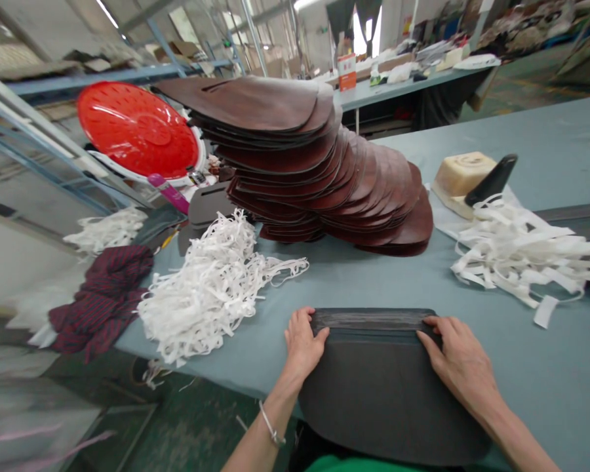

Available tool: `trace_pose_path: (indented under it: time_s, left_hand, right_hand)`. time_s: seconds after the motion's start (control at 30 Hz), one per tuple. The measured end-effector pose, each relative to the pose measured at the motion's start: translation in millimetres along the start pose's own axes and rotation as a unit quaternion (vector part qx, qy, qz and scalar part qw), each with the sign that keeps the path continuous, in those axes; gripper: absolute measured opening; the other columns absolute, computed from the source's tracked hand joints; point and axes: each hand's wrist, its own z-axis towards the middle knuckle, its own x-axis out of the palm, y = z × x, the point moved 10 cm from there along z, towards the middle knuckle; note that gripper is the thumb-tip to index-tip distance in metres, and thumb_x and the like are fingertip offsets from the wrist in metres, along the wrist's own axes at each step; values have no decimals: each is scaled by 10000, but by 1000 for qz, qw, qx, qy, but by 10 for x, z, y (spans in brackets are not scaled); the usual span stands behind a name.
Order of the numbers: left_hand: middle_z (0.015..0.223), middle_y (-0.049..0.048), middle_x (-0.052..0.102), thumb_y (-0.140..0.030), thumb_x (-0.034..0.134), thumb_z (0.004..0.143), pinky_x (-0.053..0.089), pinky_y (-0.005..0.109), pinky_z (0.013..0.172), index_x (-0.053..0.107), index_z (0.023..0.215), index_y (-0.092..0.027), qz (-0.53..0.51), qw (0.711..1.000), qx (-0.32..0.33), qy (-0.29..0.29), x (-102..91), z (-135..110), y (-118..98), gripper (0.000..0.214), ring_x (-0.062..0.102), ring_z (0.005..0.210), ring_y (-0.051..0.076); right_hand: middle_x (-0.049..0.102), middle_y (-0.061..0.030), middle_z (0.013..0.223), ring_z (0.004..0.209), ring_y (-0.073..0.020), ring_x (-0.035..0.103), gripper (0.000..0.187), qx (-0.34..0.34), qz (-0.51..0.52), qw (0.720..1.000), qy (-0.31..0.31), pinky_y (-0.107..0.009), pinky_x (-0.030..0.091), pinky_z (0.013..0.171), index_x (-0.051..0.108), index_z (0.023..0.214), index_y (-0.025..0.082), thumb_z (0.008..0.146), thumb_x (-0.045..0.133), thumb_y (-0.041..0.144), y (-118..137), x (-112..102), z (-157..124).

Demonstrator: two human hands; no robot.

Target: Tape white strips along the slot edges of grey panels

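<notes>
A dark grey leather panel [373,393] with a rounded lower edge lies at the table's front edge, in front of me. Along its far edge runs a straight band [373,319] with streaky pale marks. My left hand [303,344] grips the panel's far left corner, thumb on top and fingers at the edge. At the far right corner, my right hand [455,351] pinches the panel the same way. A tall, leaning stack of brown leather panels [324,164] stands beyond my hands.
White strips are heaped at left [206,288] and at right [526,246]. A cream block with a black handle [491,180] sits behind the right heap. Further left are a red perforated basket [137,128] and a striped cloth [101,295]. Another table [417,82] stands behind.
</notes>
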Motion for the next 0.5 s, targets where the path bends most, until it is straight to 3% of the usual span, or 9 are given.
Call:
trace_pose_path:
  time_s: [0.2,0.4,0.5]
  left_hand:
    - [972,28,522,-220,632,673,382,331,804,505,1068,-214,-53,998,-22,18,24,101,99,415,521,894,187]
    - [899,46,544,-323,634,638,450,379,769,543,1037,-171,-109,994,23,0,42,123,138,436,539,789,215]
    - [831,49,575,-353,694,550,488,424,742,584,951,-192,-151,988,20,8,88,224,115,446,573,764,260]
  right_hand:
    - [576,-75,868,827,-228,528,222,18,17,1000,19,-363,444,731,536,966,195,840,467,363,-65,51,38]
    - [583,-55,897,835,-215,538,122,53,59,996,28,-360,450,741,535,926,227,834,459,254,-60,29,11]
    - [588,-47,885,821,-197,560,161,67,96,993,15,-337,460,738,537,914,235,834,409,180,-100,-18,-5]
